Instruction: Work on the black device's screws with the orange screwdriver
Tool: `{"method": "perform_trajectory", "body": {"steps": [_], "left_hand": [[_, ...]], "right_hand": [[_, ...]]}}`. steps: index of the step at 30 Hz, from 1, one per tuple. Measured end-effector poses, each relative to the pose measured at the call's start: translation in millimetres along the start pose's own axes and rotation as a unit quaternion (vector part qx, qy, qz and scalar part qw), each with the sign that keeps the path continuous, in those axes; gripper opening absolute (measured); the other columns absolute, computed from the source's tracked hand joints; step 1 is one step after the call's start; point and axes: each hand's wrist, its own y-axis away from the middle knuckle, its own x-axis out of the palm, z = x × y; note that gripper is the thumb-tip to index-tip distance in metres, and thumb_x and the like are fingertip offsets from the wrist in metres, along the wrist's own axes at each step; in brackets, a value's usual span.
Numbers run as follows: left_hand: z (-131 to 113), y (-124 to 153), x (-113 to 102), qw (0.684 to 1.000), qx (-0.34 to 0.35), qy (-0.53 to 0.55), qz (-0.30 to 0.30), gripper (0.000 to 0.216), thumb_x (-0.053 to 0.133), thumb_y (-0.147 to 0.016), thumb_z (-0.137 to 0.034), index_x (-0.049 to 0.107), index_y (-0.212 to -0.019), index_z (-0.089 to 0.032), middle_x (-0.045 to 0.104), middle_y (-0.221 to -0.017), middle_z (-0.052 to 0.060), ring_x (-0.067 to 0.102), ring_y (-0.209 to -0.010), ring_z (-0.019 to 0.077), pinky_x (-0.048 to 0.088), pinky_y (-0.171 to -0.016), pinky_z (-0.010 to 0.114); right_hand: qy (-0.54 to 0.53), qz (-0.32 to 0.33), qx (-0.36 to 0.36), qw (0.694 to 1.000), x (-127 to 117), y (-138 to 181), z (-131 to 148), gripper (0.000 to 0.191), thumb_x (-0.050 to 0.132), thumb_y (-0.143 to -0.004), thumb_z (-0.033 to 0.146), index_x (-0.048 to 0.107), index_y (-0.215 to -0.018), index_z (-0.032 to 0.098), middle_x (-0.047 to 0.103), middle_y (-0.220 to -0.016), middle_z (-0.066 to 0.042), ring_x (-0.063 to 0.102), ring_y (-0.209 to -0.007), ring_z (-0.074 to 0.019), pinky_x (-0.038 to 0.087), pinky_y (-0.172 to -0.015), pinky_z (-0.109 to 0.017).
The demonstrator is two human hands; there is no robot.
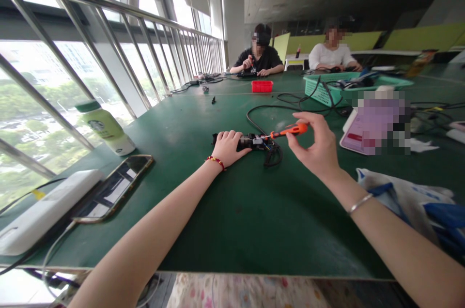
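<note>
A black, roughly cylindrical device (247, 142) lies on the green table, with a black cable and loose wires at its right end. My left hand (228, 147) is closed over its left part, fingers on the far side and thumb on the near side; the part under the palm is hidden. In my right hand (319, 146) is an orange and black screwdriver (290, 130), its handle end pinched between thumb and fingers. The shaft points left, and its tip meets the device's right part; the exact contact point is too small to make out.
On the left are a green-capped bottle (105, 126), a phone (119, 187) and a white power strip (54, 206). Further back stand a red basket (262, 86) and a green basket (319, 90). A propped phone (370, 126) and plastic bag (399, 192) are right. Two people sit across.
</note>
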Motion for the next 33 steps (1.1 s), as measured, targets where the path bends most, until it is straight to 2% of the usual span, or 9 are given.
{"method": "perform_trajectory", "body": {"steps": [3,8,14,16,19,21,27,31,33], "left_hand": [[0.1,-0.1,0.3,1.0,0.002,-0.002,-0.002,0.051,0.049,-0.081,-0.057,0.054,-0.113,-0.017,0.057,-0.104,0.01,0.05,-0.1,0.0274,0.032,-0.096,0.042],[-0.1,-0.3,0.7,1.0,0.001,-0.002,-0.002,0.051,0.049,-0.081,-0.057,0.053,-0.114,-0.017,0.057,-0.105,0.009,0.05,-0.101,0.0273,0.032,-0.096,0.042],[-0.3,0.0,-0.1,1.0,-0.002,0.012,0.0,0.05,0.049,-0.081,-0.056,0.053,-0.114,-0.018,0.057,-0.105,0.01,0.049,-0.101,0.0276,0.032,-0.096,0.043],[-0.2,0.1,-0.3,1.0,-0.002,0.015,0.0,0.05,0.049,-0.081,-0.056,0.053,-0.113,-0.019,0.057,-0.104,0.01,0.049,-0.101,0.0277,0.032,-0.097,0.043],[-0.1,0.2,-0.1,1.0,-0.002,0.01,-0.002,0.05,0.049,-0.081,-0.056,0.054,-0.113,-0.018,0.057,-0.104,0.009,0.049,-0.101,0.0276,0.032,-0.096,0.043],[-0.1,0.1,0.2,1.0,-0.001,0.005,-0.003,0.05,0.049,-0.081,-0.056,0.054,-0.113,-0.018,0.057,-0.104,0.01,0.049,-0.1,0.0277,0.032,-0.096,0.043],[-0.2,-0.4,0.9,1.0,0.001,0.011,-0.003,0.051,0.05,-0.081,-0.056,0.054,-0.114,-0.018,0.057,-0.104,0.01,0.049,-0.1,0.0273,0.032,-0.096,0.043],[-0.2,-0.3,0.8,1.0,-0.002,0.007,-0.003,0.05,0.05,-0.08,-0.057,0.054,-0.113,-0.019,0.057,-0.104,0.009,0.049,-0.101,0.0273,0.032,-0.097,0.042],[-0.3,-0.3,0.6,1.0,-0.003,0.009,-0.002,0.05,0.05,-0.081,-0.056,0.054,-0.113,-0.019,0.057,-0.105,0.009,0.049,-0.101,0.0275,0.032,-0.097,0.043]], "right_hand": [[-0.006,-0.002,-0.01,1.0,0.4,-0.1,0.4,0.037,0.06,-0.073,0.023,0.053,-0.109,0.022,0.062,-0.088,-0.004,0.058,-0.08,-0.0203,0.048,-0.078,-0.037],[0.021,0.027,0.011,0.999,-0.8,0.0,1.7,0.011,0.06,-0.076,0.031,0.06,-0.086,0.024,0.058,-0.062,0.0,0.055,-0.067,-0.0192,0.048,-0.074,-0.037],[-0.01,0.001,-0.009,1.0,0.2,0.1,-0.1,0.038,0.059,-0.074,0.023,0.053,-0.111,0.023,0.063,-0.095,-0.005,0.06,-0.083,-0.0208,0.048,-0.079,-0.038],[-0.002,0.005,-0.003,1.0,0.2,0.2,0.4,0.034,0.06,-0.074,0.026,0.055,-0.108,0.023,0.063,-0.087,-0.004,0.059,-0.081,-0.021,0.049,-0.077,-0.037],[0.018,0.025,0.009,0.999,-0.5,0.2,1.6,0.014,0.06,-0.076,0.03,0.06,-0.089,0.024,0.058,-0.065,0.0,0.057,-0.071,-0.02,0.048,-0.074,-0.037],[0.024,0.025,0.009,0.999,-0.9,0.0,1.8,0.011,0.06,-0.077,0.03,0.06,-0.085,0.024,0.058,-0.064,0.0,0.056,-0.068,-0.0194,0.048,-0.073,-0.037],[-0.01,0.005,-0.012,1.0,0.0,-0.2,0.1,0.039,0.058,-0.073,0.023,0.052,-0.112,0.022,0.062,-0.093,-0.005,0.059,-0.083,-0.0207,0.048,-0.079,-0.037],[0.014,0.023,0.007,1.0,0.2,0.0,1.1,0.018,0.059,-0.075,0.029,0.059,-0.093,0.024,0.057,-0.064,0.001,0.057,-0.07,-0.0197,0.048,-0.076,-0.037],[0.023,0.028,0.009,0.999,-0.2,-0.3,1.7,0.01,0.059,-0.077,0.031,0.06,-0.084,0.025,0.058,-0.062,0.001,0.056,-0.068,-0.0192,0.048,-0.075,-0.037]]}}
